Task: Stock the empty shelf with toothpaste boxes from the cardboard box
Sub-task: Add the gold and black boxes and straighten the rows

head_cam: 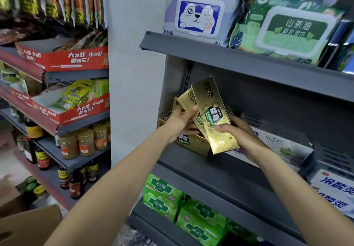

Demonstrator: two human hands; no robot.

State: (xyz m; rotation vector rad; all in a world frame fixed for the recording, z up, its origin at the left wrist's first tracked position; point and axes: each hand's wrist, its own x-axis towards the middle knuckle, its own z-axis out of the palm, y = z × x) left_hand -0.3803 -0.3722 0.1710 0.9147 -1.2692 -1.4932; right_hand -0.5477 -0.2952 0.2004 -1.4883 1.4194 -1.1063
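Several gold toothpaste boxes are fanned upright between my hands over the grey middle shelf (191, 161). The front gold box (212, 111) is pinched at its lower half by my right hand (239, 134). My left hand (180, 121) grips the gold boxes behind it (188, 97). More gold boxes (193, 144) lie flat on the shelf's left end, under my hands. White toothpaste boxes (277, 140) lie to the right on the same shelf. The brown cardboard box (28, 224) shows at the bottom left corner.
Wet-wipe packs (197, 16) fill the shelf above. Green packs (191, 213) sit on the shelf below. More white and blue toothpaste boxes (333, 190) lie at the right edge. A second rack at left holds red trays (63, 60), jars and bottles (76, 184).
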